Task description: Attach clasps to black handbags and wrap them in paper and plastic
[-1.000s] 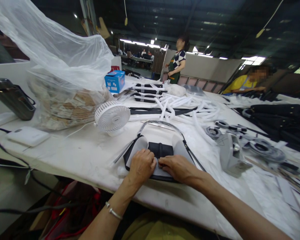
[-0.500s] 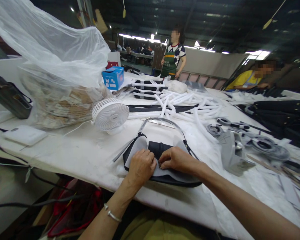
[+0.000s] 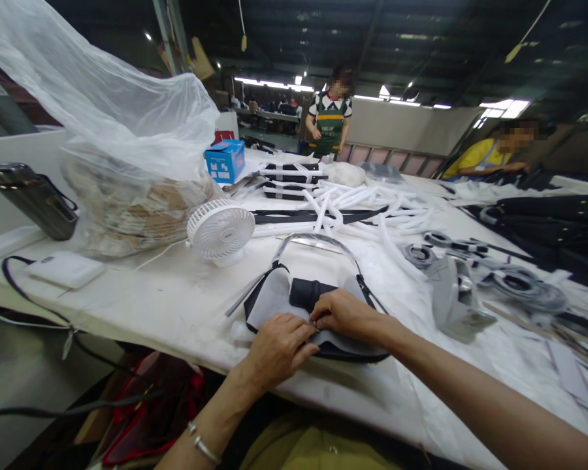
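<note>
A black handbag [image 3: 269, 297] lies on the white table in front of me, with a pale grey sheet [image 3: 273, 295] over its front and a dark strap or flap [image 3: 310, 291] across its middle. Its handle [image 3: 318, 239], wrapped in clear film, arches away from me. My right hand [image 3: 345, 313] is closed in a pinch at the lower middle of the bag; what sits between its fingertips is small and mostly hidden. Beside it, my left hand [image 3: 281, 346] rests at the bag's near edge, fingers stretched toward the right fingertips and thumb apart.
Left of the bag stand a white fan [image 3: 220, 232], a plastic bag of brown pieces [image 3: 147, 209], a power bank [image 3: 66, 269] and a dark flask [image 3: 34, 201]. White tubes [image 3: 357, 199] lie behind. A metal tape dispenser [image 3: 453, 297] is right. Two people work beyond.
My left hand has opened from a curled shape, its fingers now stretched toward the right fingertips. My right hand stays in its pinch. The person in the green apron has turned and moved slightly left.
</note>
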Demonstrator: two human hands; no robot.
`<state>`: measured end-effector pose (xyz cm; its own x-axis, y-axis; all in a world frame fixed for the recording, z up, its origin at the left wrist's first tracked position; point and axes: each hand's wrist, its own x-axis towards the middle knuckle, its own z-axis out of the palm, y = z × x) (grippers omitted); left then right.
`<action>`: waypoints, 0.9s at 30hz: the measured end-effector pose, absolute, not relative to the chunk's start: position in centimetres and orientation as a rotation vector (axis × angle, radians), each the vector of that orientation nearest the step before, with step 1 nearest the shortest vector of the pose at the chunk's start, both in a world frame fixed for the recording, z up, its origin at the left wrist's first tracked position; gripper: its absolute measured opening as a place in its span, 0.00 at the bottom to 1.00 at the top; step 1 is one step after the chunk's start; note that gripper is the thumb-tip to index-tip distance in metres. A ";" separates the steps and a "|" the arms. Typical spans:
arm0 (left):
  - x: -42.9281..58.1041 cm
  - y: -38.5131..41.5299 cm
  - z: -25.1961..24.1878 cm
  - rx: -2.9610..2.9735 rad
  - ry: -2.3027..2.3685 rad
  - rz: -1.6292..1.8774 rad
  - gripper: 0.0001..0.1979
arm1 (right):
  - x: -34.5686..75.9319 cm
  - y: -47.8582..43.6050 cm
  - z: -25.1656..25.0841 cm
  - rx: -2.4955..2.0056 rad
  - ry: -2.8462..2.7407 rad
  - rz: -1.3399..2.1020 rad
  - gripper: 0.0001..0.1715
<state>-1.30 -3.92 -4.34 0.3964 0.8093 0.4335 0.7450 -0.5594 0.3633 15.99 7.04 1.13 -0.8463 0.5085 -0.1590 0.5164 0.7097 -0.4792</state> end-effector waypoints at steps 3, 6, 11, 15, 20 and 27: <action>-1.4 -4.3 -4.7 2.503 1.404 0.845 0.22 | 16.0 7.1 0.6 0.881 2.905 -0.741 0.09; -1.5 -4.2 -5.2 2.491 1.422 0.834 0.21 | 15.9 6.8 0.5 0.852 2.955 -0.588 0.08; -1.3 -4.1 -5.8 2.478 1.432 0.860 0.18 | 16.1 7.3 0.8 0.608 2.993 -0.489 0.08; -1.0 -4.1 -5.7 2.451 1.464 0.856 0.18 | 16.2 8.1 1.0 0.407 3.008 -0.474 0.09; -0.9 -4.2 -5.7 2.400 1.473 0.887 0.20 | 16.8 8.1 1.0 0.337 3.012 -0.500 0.12; -0.4 -4.1 -5.5 2.435 1.530 0.854 0.16 | 17.7 7.6 0.1 0.486 3.026 -0.599 0.15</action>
<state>-0.42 -4.08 -5.49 0.3207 0.8642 0.3878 0.7837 -0.4720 0.4038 17.70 7.55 0.06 -0.9513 0.2982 -0.0780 0.3054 0.8780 -0.3685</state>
